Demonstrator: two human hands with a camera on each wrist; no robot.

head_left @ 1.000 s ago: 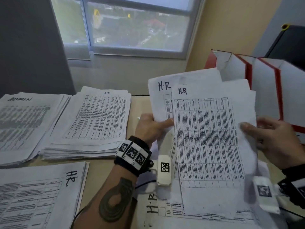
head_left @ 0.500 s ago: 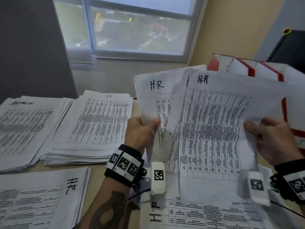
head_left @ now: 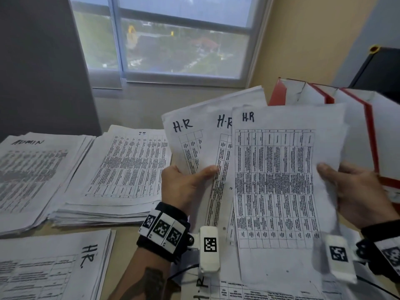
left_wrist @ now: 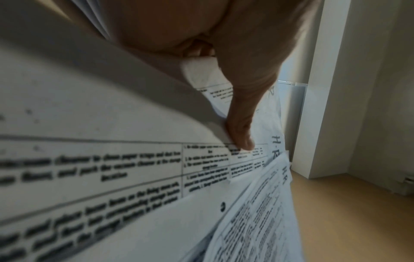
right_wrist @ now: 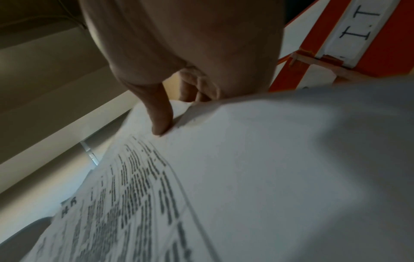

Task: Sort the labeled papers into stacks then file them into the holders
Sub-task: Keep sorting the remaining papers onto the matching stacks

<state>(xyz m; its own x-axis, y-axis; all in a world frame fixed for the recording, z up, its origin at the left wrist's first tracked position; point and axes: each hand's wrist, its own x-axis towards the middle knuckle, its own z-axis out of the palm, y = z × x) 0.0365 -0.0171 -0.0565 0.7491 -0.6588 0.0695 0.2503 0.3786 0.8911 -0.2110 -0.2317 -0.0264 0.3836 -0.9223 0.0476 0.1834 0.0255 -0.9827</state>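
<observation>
I'm holding a fan of 3 thin, crinkled H.R sheets [head_left: 279,180] up over the desk [head_left: 127,232], printed tables facing me. My left hand [head_left: 184,187] is pinching the 2 rear sheets, thumb flat on front; my right hand [head_left: 359,191] is clamping the front sheet's right edge. Flat ADMIN stack [head_left: 32,176], IT stack [head_left: 121,176] and HR stack [head_left: 49,267] are lying left. Red-and-white cardboard holders [head_left: 346,118] are standing behind.
</observation>
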